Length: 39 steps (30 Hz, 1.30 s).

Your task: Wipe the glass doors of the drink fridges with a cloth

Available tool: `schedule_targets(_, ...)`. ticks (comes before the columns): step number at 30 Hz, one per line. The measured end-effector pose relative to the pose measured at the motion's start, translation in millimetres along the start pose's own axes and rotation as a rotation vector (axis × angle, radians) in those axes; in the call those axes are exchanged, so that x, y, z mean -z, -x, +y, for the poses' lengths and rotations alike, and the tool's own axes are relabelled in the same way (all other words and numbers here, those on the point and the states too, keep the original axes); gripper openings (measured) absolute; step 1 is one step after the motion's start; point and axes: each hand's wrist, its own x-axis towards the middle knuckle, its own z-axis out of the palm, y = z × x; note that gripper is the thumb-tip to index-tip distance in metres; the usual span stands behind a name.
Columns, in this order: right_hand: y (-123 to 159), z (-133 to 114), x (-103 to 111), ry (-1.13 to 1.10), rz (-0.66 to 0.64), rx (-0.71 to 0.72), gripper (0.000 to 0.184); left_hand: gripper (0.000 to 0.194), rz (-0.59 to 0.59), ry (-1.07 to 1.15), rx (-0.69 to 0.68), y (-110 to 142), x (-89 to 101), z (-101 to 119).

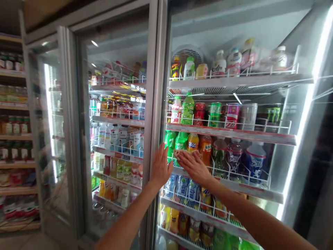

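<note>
My left hand point(161, 166) is open, fingers up and slightly apart, at the metal door frame point(155, 114) and the glass edge beside it. Whether its palm touches is hard to tell. Flat against the glass door point(275, 104) of the drinks fridge lies my right hand point(194, 166), fingers stretched to the upper left. Under those fingers a pale cloth point(177, 152) is held to the glass, mostly covered by the hand. Behind the glass, close to both hands, stand a green bottle point(170, 140) and an orange drink bottle point(193, 141).
White wire shelves point(234, 130) hold several rows of bottles and cans behind the glass. A second glass door point(117, 41) is to the left, with another fridge door point(49, 114) beyond. Stocked shelves point(15, 136) stand at far left. A bright light strip point(304, 114) runs down the right side.
</note>
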Motion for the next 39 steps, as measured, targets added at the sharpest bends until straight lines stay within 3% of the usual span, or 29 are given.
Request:
schedule_targets(2,-1.6,12.6,3.9,0.019,-0.005,0.041,0.057,0.064,0.002,-0.005,0.004,-3.1,0.5,0.6)
schedule_targets(3,-12.4,28.5,9.2,0.036,0.014,-0.005,0.057,0.064,0.004,-0.008,0.006,-5.4,0.5,0.6)
schedule_targets(6,-63.8,87.1,31.7,0.079,0.131,-0.291,0.052,0.063,0.015,-0.019,0.03,-13.8,-0.9,-0.3)
schedule_targets(8,-86.8,107.2,41.7,0.084,0.189,-0.403,0.051,0.062,0.019,-0.026,0.044,-17.6,-2.2,-1.8)
schedule_targets(10,-84.4,98.8,40.5,0.064,0.17,-0.35,0.054,0.062,0.027,-0.031,0.051,-18.4,-3.0,-3.8)
schedule_targets(14,-37.4,46.1,18.2,-0.013,0.057,-0.007,0.061,0.061,0.019,-0.043,0.055,-16.8,-3.1,-6.2)
schedule_targets(16,-30.1,43.0,14.3,-0.021,0.039,0.091,0.063,0.061,-0.002,-0.052,0.04,-19.2,-3.5,-5.3)
schedule_targets(18,-45.7,64.8,21.3,0.007,0.069,0.022,0.062,0.061,-0.012,-0.058,0.025,-24.6,-5.1,-2.8)
schedule_targets(21,-85.6,108.5,39.9,0.046,0.19,-0.276,0.053,0.06,-0.006,-0.056,0.009,-32.1,-9.6,1.1)
schedule_targets(23,-96.1,115.6,44.7,0.047,0.233,-0.382,0.049,0.06,-0.009,-0.052,0.01,-32.4,-13.2,1.7)
schedule_targets(25,-83.8,98.5,39.6,0.037,0.194,-0.329,0.05,0.06,-0.018,-0.054,0.02,-29.1,-16.5,0.2)
schedule_targets(28,-43.6,63.7,27.2,0.005,0.08,-0.061,0.054,0.059,-0.021,-0.065,0.018,-25.4,-20.1,-3.1)
schedule_targets(30,-26.5,66.5,28.7,-0.002,0.039,0.024,0.057,0.059,-0.005,-0.068,0.001,-30.1,-21.7,-2.5)
schedule_targets(32,-25.7,98.2,42.4,0.028,0.069,-0.105,0.054,0.059,0.02,-0.066,-0.02,-42.5,-23.1,3.2)
schedule_targets(36,-31.1,173.4,79.2,0.128,0.267,-0.564,0.043,0.058,0.071,-0.039,-0.108,-80.5,-25.4,31.5)
schedule_targets(37,-23.8,178.4,83.7,0.147,0.279,-0.598,0.042,0.059,0.089,-0.03,-0.131,-89.9,-26.3,41.4)
schedule_targets(39,5.1,168.5,84.7,0.173,0.219,-0.519,0.042,0.059,0.134,-0.013,-0.162,-105.9,-29.5,62.7)
